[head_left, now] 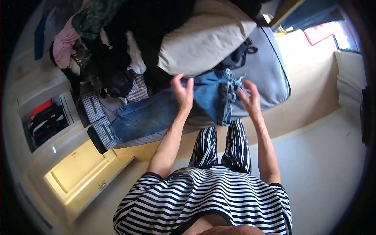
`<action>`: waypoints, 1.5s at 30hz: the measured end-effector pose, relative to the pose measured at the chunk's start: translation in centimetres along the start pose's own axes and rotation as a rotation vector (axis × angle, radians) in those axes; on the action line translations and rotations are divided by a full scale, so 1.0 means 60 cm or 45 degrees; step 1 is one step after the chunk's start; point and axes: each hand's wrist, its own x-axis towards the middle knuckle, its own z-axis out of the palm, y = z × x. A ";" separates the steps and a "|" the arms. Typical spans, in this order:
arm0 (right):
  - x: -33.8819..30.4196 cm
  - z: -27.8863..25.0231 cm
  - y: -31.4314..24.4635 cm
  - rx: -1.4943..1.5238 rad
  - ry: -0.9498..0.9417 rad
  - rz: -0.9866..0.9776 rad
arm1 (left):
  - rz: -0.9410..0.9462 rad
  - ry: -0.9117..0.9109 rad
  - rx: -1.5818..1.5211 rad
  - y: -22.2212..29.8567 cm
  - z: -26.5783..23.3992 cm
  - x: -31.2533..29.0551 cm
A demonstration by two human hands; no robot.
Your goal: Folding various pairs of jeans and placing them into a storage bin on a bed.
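A pair of blue jeans (156, 111) lies across the front of a grey mattress (270, 74). Their frayed end (229, 94) points to the right, with loose threads along it. Over the middle of the jeans is my left hand (183, 93), thumb and fingers apart, nothing held. My right hand (251, 98) hovers beside the frayed end, its fingers curved and spread; whether a fingertip touches the threads I cannot make out. Just beyond my left fingertips rests a cream pillow (205, 39).
Black straps (244, 51) stick out from under the pillow. Piled clothes, among them a pink garment (64, 45) and a striped cloth (138, 88), fill the far left. Houndstooth boxes (93, 106) stand at the mattress's left end. A yellow cabinet door (84, 188) hangs open at lower left.
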 end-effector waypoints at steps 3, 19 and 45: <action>0.153 0.009 -0.003 0.289 0.040 0.070 | -0.530 0.161 -0.423 -0.064 -0.035 0.052; 0.195 0.140 -0.110 -0.679 0.441 -0.386 | -0.424 0.129 0.053 -0.205 -0.130 0.173; 0.289 0.285 -0.134 -0.403 -0.209 -0.561 | -0.927 0.218 -2.354 -0.170 -0.017 0.157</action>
